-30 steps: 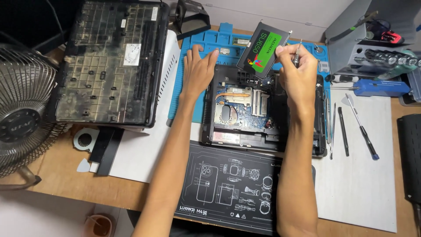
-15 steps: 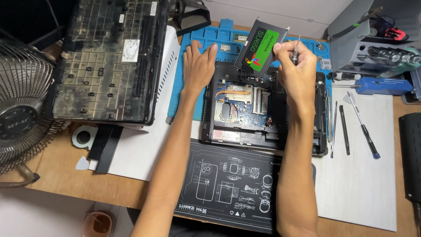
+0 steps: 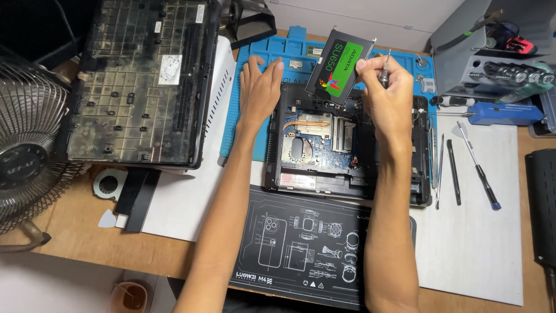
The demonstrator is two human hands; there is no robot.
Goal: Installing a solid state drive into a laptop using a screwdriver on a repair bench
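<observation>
An opened laptop base (image 3: 324,156) lies on a blue work mat (image 3: 292,52), its board and copper heat pipe exposed. My right hand (image 3: 385,95) holds a flat black drive with a green label (image 3: 339,66) tilted up above the laptop's far edge, with a thin screwdriver (image 3: 387,69) also pinched in the same fingers. My left hand (image 3: 260,87) rests flat, fingers together, on the laptop's far left corner and the mat.
A dusty laptop bottom cover (image 3: 142,81) lies upside down at left, a metal fan (image 3: 26,145) beyond it. Screwdrivers and pry tools (image 3: 463,162) lie on a white sheet at right, beside a grey tool stand (image 3: 492,40). A black printed mat (image 3: 301,243) is nearest me.
The drive in my right hand has lifted and tilted slightly more upright. My left hand has stayed on the laptop's corner.
</observation>
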